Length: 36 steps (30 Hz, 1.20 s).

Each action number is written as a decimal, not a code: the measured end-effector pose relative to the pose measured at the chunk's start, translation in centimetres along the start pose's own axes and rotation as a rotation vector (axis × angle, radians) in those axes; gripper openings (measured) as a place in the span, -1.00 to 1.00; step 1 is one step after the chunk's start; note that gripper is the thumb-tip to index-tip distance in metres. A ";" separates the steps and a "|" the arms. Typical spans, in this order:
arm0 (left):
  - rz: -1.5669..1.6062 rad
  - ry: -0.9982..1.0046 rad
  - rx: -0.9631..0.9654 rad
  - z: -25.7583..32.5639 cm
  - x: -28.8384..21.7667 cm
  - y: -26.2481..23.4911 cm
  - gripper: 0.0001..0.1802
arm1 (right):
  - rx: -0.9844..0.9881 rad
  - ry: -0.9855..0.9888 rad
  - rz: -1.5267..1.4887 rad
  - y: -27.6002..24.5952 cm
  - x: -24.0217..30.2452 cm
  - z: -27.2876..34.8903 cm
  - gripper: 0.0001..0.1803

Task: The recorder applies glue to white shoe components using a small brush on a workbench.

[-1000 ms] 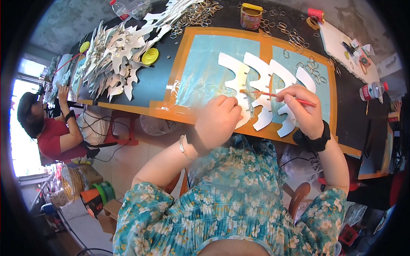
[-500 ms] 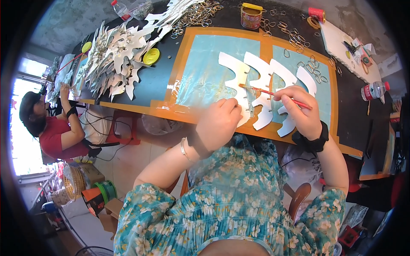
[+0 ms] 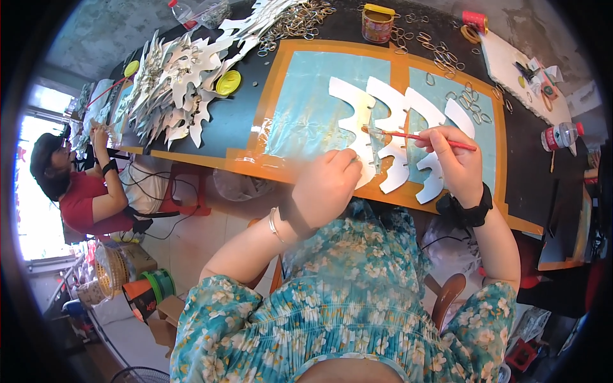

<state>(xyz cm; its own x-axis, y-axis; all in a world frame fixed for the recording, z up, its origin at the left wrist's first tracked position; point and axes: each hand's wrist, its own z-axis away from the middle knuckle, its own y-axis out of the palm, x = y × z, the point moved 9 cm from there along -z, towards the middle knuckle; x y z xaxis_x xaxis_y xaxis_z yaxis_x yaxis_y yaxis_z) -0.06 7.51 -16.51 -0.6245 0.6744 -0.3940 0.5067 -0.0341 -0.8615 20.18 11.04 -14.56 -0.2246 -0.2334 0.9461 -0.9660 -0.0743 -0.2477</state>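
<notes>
My right hand (image 3: 456,163) is closed around the red handle of a brush (image 3: 408,135). The bristles are at the inner edge of the leftmost white scalloped piece (image 3: 351,94), by its small notches. A yellowish wet-looking film shows on part of that piece. My left hand (image 3: 325,191) has its fingers bent and pressed together at the lower end of the same piece, holding it against the blue sheet (image 3: 306,96); the fingertips are partly hidden. Several similar white pieces, such as the one in the middle (image 3: 421,105), lie side by side to the right.
A heap of white cut pieces (image 3: 175,83) with metal parts covers the table's left. Beyond are a yellow lid (image 3: 228,83), a tin (image 3: 377,25), metal rings (image 3: 440,57) and a bottle (image 3: 559,136). A person in red (image 3: 89,191) sits at far left.
The brush now lies flatter, its handle end further right and away from me, and its tip has shifted slightly right. My left hand stays in place on the leftmost piece.
</notes>
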 end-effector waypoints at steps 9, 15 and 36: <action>0.002 -0.005 -0.011 0.1 -0.1 -0.1 -0.77 | 0.043 -0.011 0.009 0.2 0.4 0.4 -0.73; 0.008 0.020 -0.015 0.2 -0.1 0.0 -0.77 | 0.065 -0.027 0.020 0.2 0.2 0.8 -0.74; 0.010 -0.006 -0.013 0.3 -0.2 -0.1 -0.79 | 0.102 -0.117 0.184 1.1 1.7 1.4 -0.79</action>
<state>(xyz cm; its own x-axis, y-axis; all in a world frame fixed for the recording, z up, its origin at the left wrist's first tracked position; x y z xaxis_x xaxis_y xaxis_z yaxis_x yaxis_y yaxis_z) -0.19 7.22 -16.43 -0.6227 0.6698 -0.4045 0.5210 -0.0309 -0.8530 18.90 9.23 -13.53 -0.3737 -0.3624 0.8538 -0.8909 -0.1160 -0.4392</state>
